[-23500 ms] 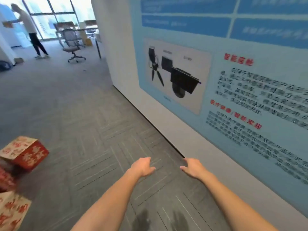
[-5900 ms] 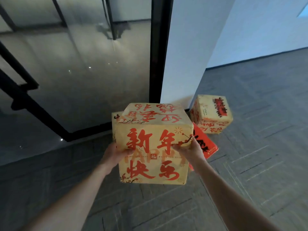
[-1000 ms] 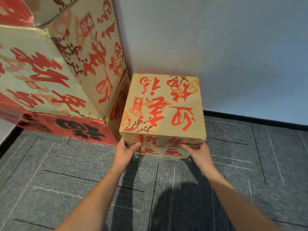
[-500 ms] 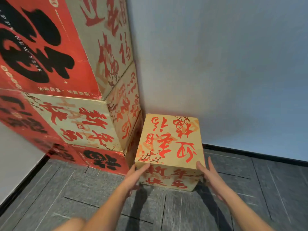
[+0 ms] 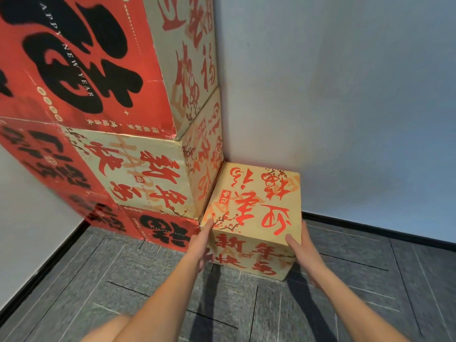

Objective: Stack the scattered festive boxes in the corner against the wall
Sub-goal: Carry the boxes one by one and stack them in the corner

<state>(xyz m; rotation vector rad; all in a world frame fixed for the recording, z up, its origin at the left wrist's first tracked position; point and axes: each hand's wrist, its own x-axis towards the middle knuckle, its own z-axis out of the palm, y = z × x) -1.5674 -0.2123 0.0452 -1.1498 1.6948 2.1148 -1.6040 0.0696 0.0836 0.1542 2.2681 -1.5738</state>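
The kraft festive box (image 5: 256, 213) rests on the grey carpet tile floor (image 5: 148, 280), set against the blue-grey wall (image 5: 345, 107) beyond the fingers and touching the stacked festive boxes (image 5: 138, 169) outboard of the left hand (image 5: 201, 243). Both hands lie flat with straight fingers, not clasping: the left hand along the near-left edge, the right hand (image 5: 302, 253) on the near-right corner. To seat the box well, press evenly with both palms toward the wall and toward the stack, closing any gap. Avoid nudging the tall stack, which could topple.
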